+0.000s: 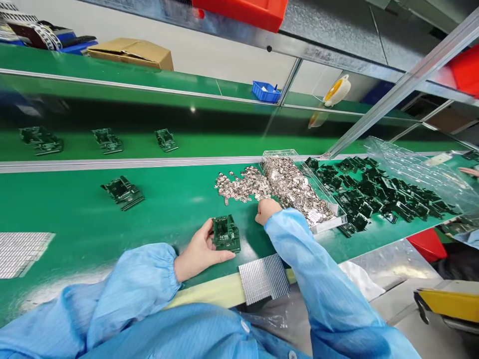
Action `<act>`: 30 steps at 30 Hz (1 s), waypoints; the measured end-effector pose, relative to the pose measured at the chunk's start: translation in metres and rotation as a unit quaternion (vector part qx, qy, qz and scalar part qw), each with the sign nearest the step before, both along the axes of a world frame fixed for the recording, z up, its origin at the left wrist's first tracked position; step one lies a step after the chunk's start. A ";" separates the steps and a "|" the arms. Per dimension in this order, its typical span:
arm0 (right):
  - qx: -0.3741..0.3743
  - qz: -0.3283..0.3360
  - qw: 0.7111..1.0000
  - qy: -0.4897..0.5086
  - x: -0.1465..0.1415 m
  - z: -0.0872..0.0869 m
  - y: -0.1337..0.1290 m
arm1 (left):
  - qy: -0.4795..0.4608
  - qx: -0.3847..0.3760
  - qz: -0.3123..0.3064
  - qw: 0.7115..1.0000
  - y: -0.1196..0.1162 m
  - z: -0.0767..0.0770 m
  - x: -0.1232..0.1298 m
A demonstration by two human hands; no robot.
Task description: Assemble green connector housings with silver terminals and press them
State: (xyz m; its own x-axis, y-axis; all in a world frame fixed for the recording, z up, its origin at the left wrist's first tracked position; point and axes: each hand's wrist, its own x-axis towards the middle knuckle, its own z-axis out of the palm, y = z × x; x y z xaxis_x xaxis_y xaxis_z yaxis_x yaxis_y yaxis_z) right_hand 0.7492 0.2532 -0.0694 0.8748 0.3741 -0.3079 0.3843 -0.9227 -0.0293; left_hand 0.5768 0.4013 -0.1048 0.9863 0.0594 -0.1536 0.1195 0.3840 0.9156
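Clearly, my left hand (204, 253) grasped the circuit board (226, 233) by its edges over the green table (168, 209); I judged a light, steady hold best. My right hand (268, 209) was curled near the loose metal pieces (243, 185), its grip impossible to tell.

Cardboard box (130, 53), blue tray (263, 94), red bin (247, 12) overhead

We could pass over the counter (175, 199) between the lone circuit board (123, 193) and the held circuit board (226, 233). Rightward, scattered metal parts (245, 184) and their clear plastic tray (329, 224) block us, then the circuit board heap (389, 192); a slanted metal post (370, 113) rises behind.
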 end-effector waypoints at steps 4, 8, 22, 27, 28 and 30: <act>0.046 0.021 0.999 -0.004 -0.010 0.011 -0.013 | 0.013 -0.037 0.020 0.999 0.001 0.001 0.000; 0.178 0.030 0.983 -0.002 -0.054 0.022 -0.047 | -0.002 -0.043 0.002 0.999 -0.001 0.001 -0.003; 0.689 -0.253 0.678 0.042 -0.198 -0.013 -0.064 | -0.084 0.041 -0.060 0.994 -0.049 -0.005 -0.028; 0.662 -0.223 0.708 -0.104 -0.201 -0.024 -0.049 | -0.079 0.039 -0.069 0.994 -0.059 -0.008 -0.034; 0.660 -0.229 0.707 -0.112 -0.202 -0.027 -0.046 | -0.078 0.043 -0.068 0.994 -0.060 -0.008 -0.035; 0.662 -0.239 0.699 -0.125 -0.203 -0.032 -0.042 | -0.081 0.049 -0.064 0.993 -0.062 -0.009 -0.037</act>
